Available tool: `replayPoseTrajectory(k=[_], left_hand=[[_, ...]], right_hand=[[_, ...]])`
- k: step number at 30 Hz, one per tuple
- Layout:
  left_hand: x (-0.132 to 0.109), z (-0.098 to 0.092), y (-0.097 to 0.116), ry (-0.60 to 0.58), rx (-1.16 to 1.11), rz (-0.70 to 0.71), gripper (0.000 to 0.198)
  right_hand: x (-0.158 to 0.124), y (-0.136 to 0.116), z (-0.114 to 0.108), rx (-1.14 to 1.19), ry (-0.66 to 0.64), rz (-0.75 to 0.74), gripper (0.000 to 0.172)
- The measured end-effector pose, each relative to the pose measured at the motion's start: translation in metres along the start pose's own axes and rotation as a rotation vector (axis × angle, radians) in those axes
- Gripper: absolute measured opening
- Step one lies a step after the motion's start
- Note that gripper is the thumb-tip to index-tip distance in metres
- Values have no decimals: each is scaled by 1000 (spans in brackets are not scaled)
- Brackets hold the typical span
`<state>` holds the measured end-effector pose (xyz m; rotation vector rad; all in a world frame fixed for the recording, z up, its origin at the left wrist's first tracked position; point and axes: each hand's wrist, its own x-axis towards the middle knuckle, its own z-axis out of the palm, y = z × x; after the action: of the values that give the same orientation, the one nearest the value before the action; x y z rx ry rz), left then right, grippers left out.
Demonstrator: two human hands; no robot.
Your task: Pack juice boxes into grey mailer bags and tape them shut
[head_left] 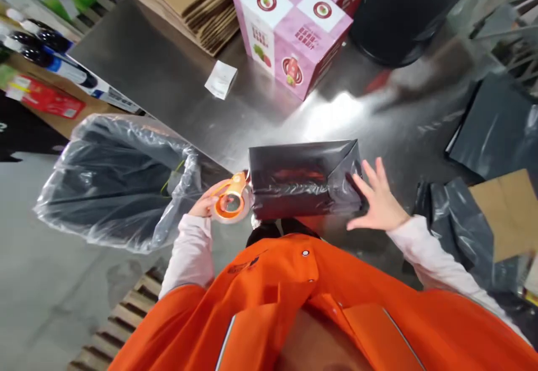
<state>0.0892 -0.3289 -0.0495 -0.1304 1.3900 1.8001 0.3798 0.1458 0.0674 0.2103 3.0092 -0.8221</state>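
A box-shaped package wrapped in shiny black plastic (294,177) lies at the near edge of the metal table, in front of my body. My left hand (209,200) grips an orange tape dispenser (239,183) with a roll of clear tape, held against the package's left end. My right hand (378,200) is beside the package's right end, fingers spread, with nothing in it. Its fingertips are close to the black wrap; whether they touch it I cannot tell.
Pink printed cartons (290,29) and stacked flat cardboard (202,7) stand at the back of the metal table (168,79), near a paper slip (221,79). A bin lined with clear plastic (113,180) is at left. Black plastic bags (496,124) lie at right. A wooden pallet (121,320) is lower left.
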Motion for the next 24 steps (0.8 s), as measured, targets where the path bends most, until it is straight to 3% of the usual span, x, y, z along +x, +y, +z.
replayPoseTrajectory(k=[2, 5, 9, 12, 14, 16, 18, 21, 24], left_hand=[[-5, -2, -20, -43, -69, -89, 99], [-33, 4, -59, -13, -104, -31, 92], [-85, 27, -122, 24, -128, 14, 91], [-83, 46, -139, 80, -262, 107, 90], [-53, 52, -120, 117, -331, 243, 81], [-5, 52, -76, 121, -345, 344, 65], [49, 49, -18, 45, -323, 235, 52], [111, 49, 66, -81, -258, 76, 32], [133, 49, 108, -142, -192, -28, 29]], right_hand=[[10, -11, 17, -28, 46, -22, 118], [23, -8, 33, -17, 119, 14, 103], [23, -7, 31, 11, 183, 53, 110], [13, -43, 53, 21, 263, 152, 113], [3, -88, 84, 8, 368, 268, 113], [-10, -141, 117, -14, 433, 368, 115], [-20, -190, 136, -30, 287, 312, 131], [-17, -233, 128, -160, 35, 104, 126], [18, -235, 102, -296, -50, -122, 110]])
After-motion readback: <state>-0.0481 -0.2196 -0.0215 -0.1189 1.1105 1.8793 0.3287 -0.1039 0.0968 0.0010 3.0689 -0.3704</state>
